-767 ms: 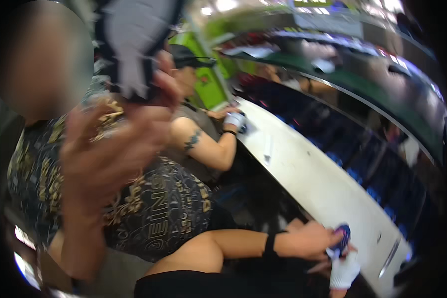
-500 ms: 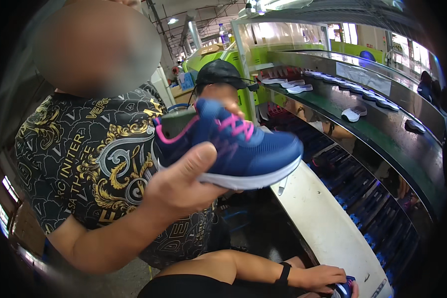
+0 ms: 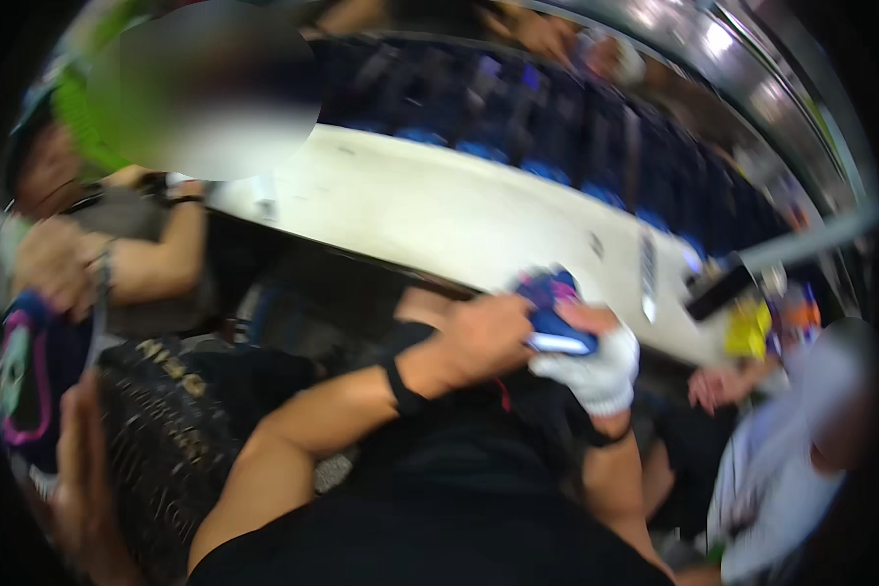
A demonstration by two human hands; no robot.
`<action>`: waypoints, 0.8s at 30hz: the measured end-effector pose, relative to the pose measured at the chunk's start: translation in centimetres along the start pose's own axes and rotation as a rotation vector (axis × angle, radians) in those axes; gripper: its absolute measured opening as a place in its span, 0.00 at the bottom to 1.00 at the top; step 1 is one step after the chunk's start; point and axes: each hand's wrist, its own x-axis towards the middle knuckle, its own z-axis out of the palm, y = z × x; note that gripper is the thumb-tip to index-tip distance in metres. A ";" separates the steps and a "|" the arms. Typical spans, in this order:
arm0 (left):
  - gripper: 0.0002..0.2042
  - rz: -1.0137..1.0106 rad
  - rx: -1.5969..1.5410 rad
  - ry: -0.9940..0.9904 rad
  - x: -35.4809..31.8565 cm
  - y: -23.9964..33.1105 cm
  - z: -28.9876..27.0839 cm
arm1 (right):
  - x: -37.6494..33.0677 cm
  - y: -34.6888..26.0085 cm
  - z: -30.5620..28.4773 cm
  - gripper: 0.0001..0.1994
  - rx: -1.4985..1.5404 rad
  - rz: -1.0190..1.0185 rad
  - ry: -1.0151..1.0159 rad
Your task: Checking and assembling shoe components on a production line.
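A dark blue sneaker (image 3: 560,335) with pink laces and a pale sole is held between my two hands, just over the near edge of the white table. My left hand (image 3: 490,334), bare and with a black band at its wrist, closes on the shoe's left side. On the other side my right hand (image 3: 596,366) grips it, wearing a white glove that seems to leave the thumb uncovered. Motion blur and the hands themselves hide much of the shoe and the exact finger places.
The long white table (image 3: 391,190) runs in front of me, with a slim tool (image 3: 648,273) lying on it. Beyond it stretches a dark blue rack (image 3: 479,98). At left a co-worker's hands hold another sneaker (image 3: 34,376). Co-workers sit on both sides; yellow packaging (image 3: 747,330) lies at right.
My view has swung right and down. The co-worker's sneaker, large in the middle before, is now at the left edge. My own sneaker and both hands have come into fuller view.
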 end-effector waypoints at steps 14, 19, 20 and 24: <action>0.24 -0.209 -0.379 -0.282 0.8 -0.7 2.1 | -3.3 2.2 -4.3 0.17 -0.331 0.171 -0.201; 0.14 -0.158 -0.162 -0.450 -2.3 -1.4 7.3 | -11.0 16.9 -8.5 0.23 -0.006 -0.095 0.220; 0.17 -0.034 -0.098 -0.364 -2.6 -1.5 6.2 | -10.1 17.6 -8.0 0.25 -0.121 -0.047 0.171; 0.29 -0.143 -0.120 -0.335 -3.0 -0.4 2.9 | -10.5 14.4 -6.4 0.33 -0.688 0.212 0.039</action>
